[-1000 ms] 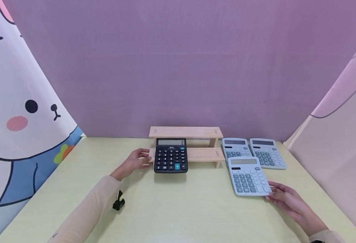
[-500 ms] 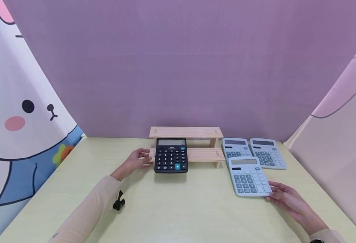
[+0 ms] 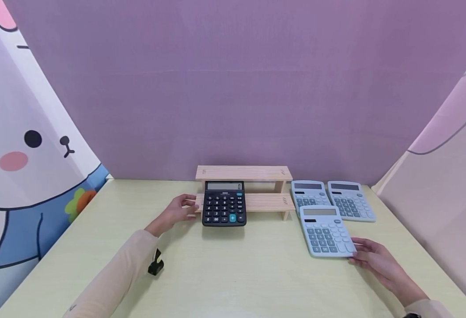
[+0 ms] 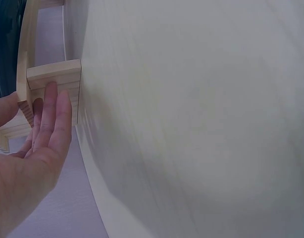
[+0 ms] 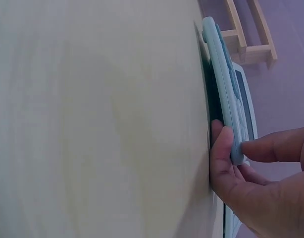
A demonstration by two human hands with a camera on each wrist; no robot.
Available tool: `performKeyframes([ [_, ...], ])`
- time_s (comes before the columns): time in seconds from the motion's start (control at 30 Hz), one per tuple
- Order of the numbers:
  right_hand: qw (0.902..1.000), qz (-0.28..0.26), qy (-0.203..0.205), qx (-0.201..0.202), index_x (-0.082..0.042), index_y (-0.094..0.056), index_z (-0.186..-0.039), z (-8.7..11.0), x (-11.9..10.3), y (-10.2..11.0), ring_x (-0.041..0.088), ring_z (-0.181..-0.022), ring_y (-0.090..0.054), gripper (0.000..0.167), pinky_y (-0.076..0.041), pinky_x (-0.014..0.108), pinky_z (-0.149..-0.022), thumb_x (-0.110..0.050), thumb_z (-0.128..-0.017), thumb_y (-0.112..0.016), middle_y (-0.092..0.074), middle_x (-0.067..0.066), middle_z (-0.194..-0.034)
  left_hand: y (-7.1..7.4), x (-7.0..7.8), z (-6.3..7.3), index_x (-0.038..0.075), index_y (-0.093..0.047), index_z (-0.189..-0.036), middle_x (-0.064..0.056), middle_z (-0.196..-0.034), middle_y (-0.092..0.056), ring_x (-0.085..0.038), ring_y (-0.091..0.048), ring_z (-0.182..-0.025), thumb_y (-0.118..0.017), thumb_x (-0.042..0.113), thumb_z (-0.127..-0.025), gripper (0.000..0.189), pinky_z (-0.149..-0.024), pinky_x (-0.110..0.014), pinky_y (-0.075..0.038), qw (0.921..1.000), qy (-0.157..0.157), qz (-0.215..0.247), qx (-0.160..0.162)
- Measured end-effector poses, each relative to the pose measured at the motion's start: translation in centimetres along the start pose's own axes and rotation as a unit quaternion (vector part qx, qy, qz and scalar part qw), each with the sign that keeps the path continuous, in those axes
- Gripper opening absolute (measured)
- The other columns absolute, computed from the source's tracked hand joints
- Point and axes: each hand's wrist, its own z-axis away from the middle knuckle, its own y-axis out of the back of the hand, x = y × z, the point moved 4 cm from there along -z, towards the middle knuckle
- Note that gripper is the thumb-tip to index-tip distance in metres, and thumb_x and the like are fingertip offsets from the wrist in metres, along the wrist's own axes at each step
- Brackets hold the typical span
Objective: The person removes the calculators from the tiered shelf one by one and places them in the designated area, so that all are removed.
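Observation:
My left hand (image 3: pixel 173 213) grips the left end of the lower tier of a two-tier wooden shelf (image 3: pixel 267 202). In the left wrist view the thumb is on the board's upper side, with fingers beneath it. A black calculator (image 3: pixel 224 206) leans on the shelf, close to that hand. On the right, my right hand (image 3: pixel 381 265) pinches the near right corner of a light blue calculator (image 3: pixel 326 232). The right wrist view shows its thumb on the key side and fingers under this calculator (image 5: pixel 225 89), whose near end is slightly off the table.
Behind the held calculator lie two more light blue calculators, one (image 3: pixel 308 193) partly covered by it and one (image 3: pixel 350 201) farther right. A purple backdrop (image 3: pixel 233 88) stands behind the table (image 3: pixel 233 274). A cartoon curtain (image 3: pixel 38 176) borders the left side, a pale one (image 3: pixel 447 185) the right.
The cartoon curtain at the left has shifted slightly leftward. Both hands, the shelf and the calculators stay practically where they were.

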Motion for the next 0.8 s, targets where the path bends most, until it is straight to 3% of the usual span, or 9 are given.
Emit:
performKeyframes([
  [0.4, 0.9954, 0.084, -0.015, 0.045, 0.018, -0.021, -0.133, -0.07, -0.34, -0.07, 0.004, -0.082, -0.059, 0.058, -0.058, 0.023, -0.073, 0.000, -0.086, -0.051, -0.047, 0.026, -0.115, -0.04, -0.10, -0.08, -0.008, -0.031, -0.133, -0.025, -0.124, -0.043, -0.027, -0.059, -0.099, -0.052, 0.004, -0.091, 0.048, -0.088, -0.040, -0.055, 1.0000, -0.002, -0.001, 0.002],
  [0.63, 0.9872, 0.142, -0.029, 0.067, 0.015, -0.027, -0.132, -0.30, -0.45, 0.05, 0.004, -0.076, -0.056, 0.055, -0.054, 0.022, -0.061, -0.003, -0.086, -0.052, -0.038, 0.034, -0.125, -0.02, -0.12, -0.13, -0.007, -0.032, -0.133, -0.024, -0.123, -0.043, -0.027, -0.060, -0.099, -0.052, 0.004, -0.091, 0.047, -0.087, -0.039, -0.055, 1.0000, 0.005, -0.001, 0.006],
  [0.8, 0.9856, 0.154, -0.022, 0.066, 0.015, -0.029, -0.131, -0.16, -0.63, 0.10, 0.005, -0.073, -0.056, 0.055, -0.054, 0.023, -0.059, -0.003, -0.085, -0.054, -0.039, 0.034, -0.124, -0.02, -0.09, -0.12, -0.007, -0.031, -0.133, -0.025, -0.125, -0.042, -0.027, -0.059, -0.100, -0.051, 0.004, -0.092, 0.047, -0.088, -0.039, -0.055, 1.0000, 0.003, -0.002, 0.003],
])
